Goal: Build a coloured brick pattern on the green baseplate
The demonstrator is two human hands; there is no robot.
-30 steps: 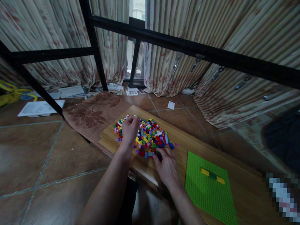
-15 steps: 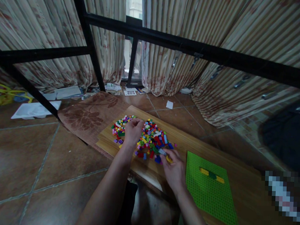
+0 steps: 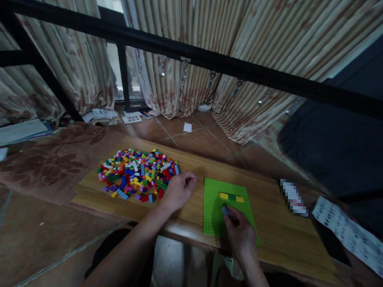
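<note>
My right hand is over the lower part of the green baseplate, its fingers pinching a small grey-blue toy brick. Whether that brick touches the plate, I cannot tell. Farther up the plate lies a short row of bricks, with a green brick between yellow bricks. My left hand hovers between the plate and the brick pile, fingers curled together. What those fingers hold, if anything, is hidden. The pile is a wide spread of loose bricks in many colours.
Under everything is a long wooden table, with a brown patterned cloth at its left end. A printed sheet lies at the right end. A black metal rail runs across in front of striped curtains.
My right hand has moved from the pile's edge to over the baseplate with the grey-blue brick. My left hand has left the pile toward the right. The view has turned right.
</note>
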